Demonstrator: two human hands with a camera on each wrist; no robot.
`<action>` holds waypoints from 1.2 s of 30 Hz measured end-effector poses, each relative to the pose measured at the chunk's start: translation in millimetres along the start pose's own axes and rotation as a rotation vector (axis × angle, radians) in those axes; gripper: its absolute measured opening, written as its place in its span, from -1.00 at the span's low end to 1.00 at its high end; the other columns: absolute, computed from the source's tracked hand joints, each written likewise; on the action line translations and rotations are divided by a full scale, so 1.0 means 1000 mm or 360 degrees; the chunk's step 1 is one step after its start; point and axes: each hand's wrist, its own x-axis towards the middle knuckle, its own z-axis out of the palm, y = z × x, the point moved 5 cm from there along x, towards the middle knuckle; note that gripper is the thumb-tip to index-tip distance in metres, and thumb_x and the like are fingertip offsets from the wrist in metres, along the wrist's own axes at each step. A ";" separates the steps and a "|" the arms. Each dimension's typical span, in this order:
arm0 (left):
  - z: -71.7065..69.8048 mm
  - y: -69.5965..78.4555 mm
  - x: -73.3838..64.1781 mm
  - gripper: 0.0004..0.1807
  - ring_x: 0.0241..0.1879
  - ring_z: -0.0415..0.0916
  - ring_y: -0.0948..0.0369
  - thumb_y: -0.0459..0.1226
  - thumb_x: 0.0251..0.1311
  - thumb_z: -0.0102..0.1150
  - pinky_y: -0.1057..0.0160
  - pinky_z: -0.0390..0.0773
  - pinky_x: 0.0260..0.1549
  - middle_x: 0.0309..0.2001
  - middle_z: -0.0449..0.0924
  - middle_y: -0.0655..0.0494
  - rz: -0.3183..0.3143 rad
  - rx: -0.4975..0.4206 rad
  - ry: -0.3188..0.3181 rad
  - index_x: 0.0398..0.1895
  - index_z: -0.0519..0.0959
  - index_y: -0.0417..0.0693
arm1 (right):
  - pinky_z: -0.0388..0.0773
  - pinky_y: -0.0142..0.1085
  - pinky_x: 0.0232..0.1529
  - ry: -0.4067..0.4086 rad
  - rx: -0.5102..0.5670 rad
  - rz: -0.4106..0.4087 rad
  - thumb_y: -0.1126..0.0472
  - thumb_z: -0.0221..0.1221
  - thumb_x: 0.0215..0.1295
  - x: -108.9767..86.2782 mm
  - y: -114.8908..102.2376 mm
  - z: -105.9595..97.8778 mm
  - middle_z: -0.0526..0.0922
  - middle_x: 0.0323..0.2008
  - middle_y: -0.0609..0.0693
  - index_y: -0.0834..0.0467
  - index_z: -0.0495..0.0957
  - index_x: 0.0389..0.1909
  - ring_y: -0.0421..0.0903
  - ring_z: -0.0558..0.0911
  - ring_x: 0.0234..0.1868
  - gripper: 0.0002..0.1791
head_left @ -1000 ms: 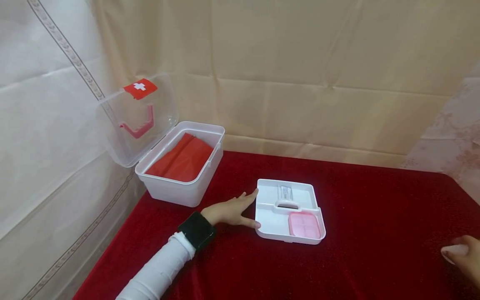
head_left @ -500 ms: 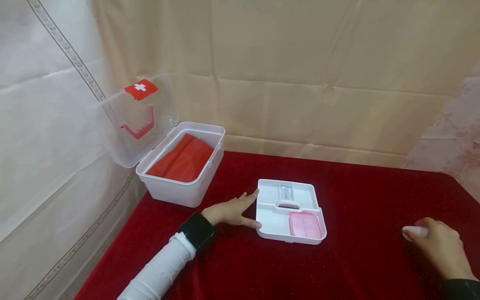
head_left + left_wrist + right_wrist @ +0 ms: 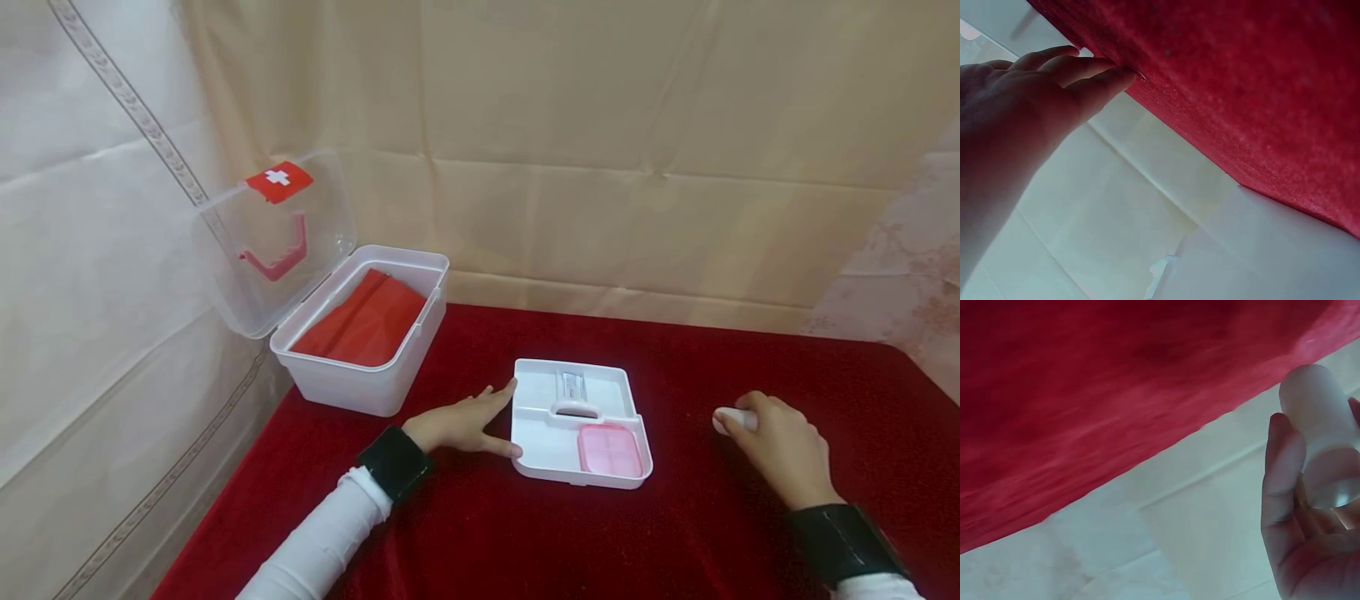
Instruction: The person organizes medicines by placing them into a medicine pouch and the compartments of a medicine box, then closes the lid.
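Note:
A white two-compartment tray (image 3: 542, 450) with a centre handle lies on the red cloth in the head view. Fingers of my left hand (image 3: 459, 423), spread wide with the thumb apart, touch its left edge. In the tray's near compartment sits a pink four-section pill box (image 3: 610, 450), and a small clear packet (image 3: 572, 386) lies in the far one. To the right of the tray, my right hand (image 3: 787, 450) grips a small white bottle (image 3: 738, 418). The right wrist view shows this bottle (image 3: 1319, 409) as a smooth cylinder with a rounded end, between thumb and fingers.
A translucent white first-aid box (image 3: 352, 387) stands at the back left, with a red pouch (image 3: 371, 321) inside. Its clear lid (image 3: 225, 275) leans back, bearing a pink handle (image 3: 281, 258) and a red cross label. Beige curtains (image 3: 600, 225) hang behind the cloth-covered table (image 3: 675, 533).
My right hand has come in from the right edge, moving left toward the tray with the white bottle in its grip. The left hand and tray have stayed in place.

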 end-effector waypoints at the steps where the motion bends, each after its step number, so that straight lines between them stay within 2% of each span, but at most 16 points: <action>1: 0.000 0.000 0.000 0.09 0.44 -0.21 0.07 0.16 -0.02 0.18 -0.10 0.04 0.31 0.45 -0.11 0.13 -0.0002 0.0000 0.0000 0.45 -0.25 0.10 | 0.39 -0.02 -0.66 0.0031 0.0008 -0.0021 -0.04 0.22 0.10 0.002 -0.007 0.001 0.58 -0.39 0.30 0.27 0.51 -0.25 0.14 0.53 -0.49 -0.57; 6: 0.000 -0.001 0.000 0.09 0.44 -0.21 0.06 0.17 -0.01 0.17 -0.10 0.05 0.31 0.45 -0.11 0.12 -0.0005 0.0007 0.0002 0.45 -0.25 0.09 | 0.48 0.03 -0.59 0.0149 0.0076 -0.0073 0.03 0.25 0.07 0.011 -0.037 0.009 0.60 -0.40 0.27 0.25 0.55 -0.29 0.11 0.54 -0.49 -0.65; 13: 0.001 -0.003 -0.001 0.09 0.44 -0.23 0.07 0.16 -0.02 0.18 -0.09 0.02 0.32 0.45 -0.13 0.16 0.0005 -0.0009 0.0004 0.45 -0.28 0.14 | 0.55 0.11 -0.33 0.0197 0.0220 -0.0154 0.08 0.27 0.08 0.022 -0.074 0.021 0.58 -0.29 0.27 0.23 0.56 -0.20 0.15 0.55 -0.35 -0.66; 18: 0.002 -0.003 -0.001 0.11 0.44 -0.25 0.07 0.16 -0.03 0.18 -0.06 -0.02 0.34 0.45 -0.14 0.18 0.0017 0.0001 0.0011 0.44 -0.29 0.14 | 0.56 0.07 -0.21 0.0088 0.0359 -0.0184 0.16 0.25 0.10 0.029 -0.093 0.032 0.55 -0.20 0.25 0.22 0.57 -0.10 0.14 0.54 -0.25 -0.66; 24: 0.002 -0.001 -0.001 0.10 0.44 -0.25 0.06 0.15 -0.01 0.18 -0.05 -0.04 0.34 0.45 -0.14 0.16 0.0020 -0.0007 0.0002 0.45 -0.29 0.11 | 0.57 -0.02 -0.16 -0.0117 0.0441 -0.0203 0.22 0.19 0.16 0.033 -0.108 0.042 0.48 -0.08 0.26 0.25 0.50 0.02 0.14 0.55 -0.17 -0.61; 29: 0.001 0.000 -0.001 0.09 0.44 -0.25 0.06 0.15 0.00 0.17 -0.06 -0.03 0.34 0.45 -0.14 0.15 0.0025 -0.0006 -0.0001 0.45 -0.29 0.10 | 0.57 -0.02 -0.14 -0.0188 0.0393 -0.0248 0.27 0.14 0.15 0.033 -0.114 0.051 0.46 -0.05 0.28 0.30 0.47 0.04 0.14 0.54 -0.16 -0.59; 36: 0.001 0.000 0.000 0.08 0.44 -0.25 0.04 0.13 0.02 0.16 -0.07 -0.05 0.34 0.45 -0.14 0.13 0.0040 -0.0016 -0.0004 0.45 -0.28 0.07 | 0.47 0.06 0.00 -0.0242 0.0290 -0.0272 0.28 0.22 0.09 0.034 -0.119 0.059 0.46 -0.01 0.31 0.33 0.38 0.09 0.20 0.47 -0.04 -0.49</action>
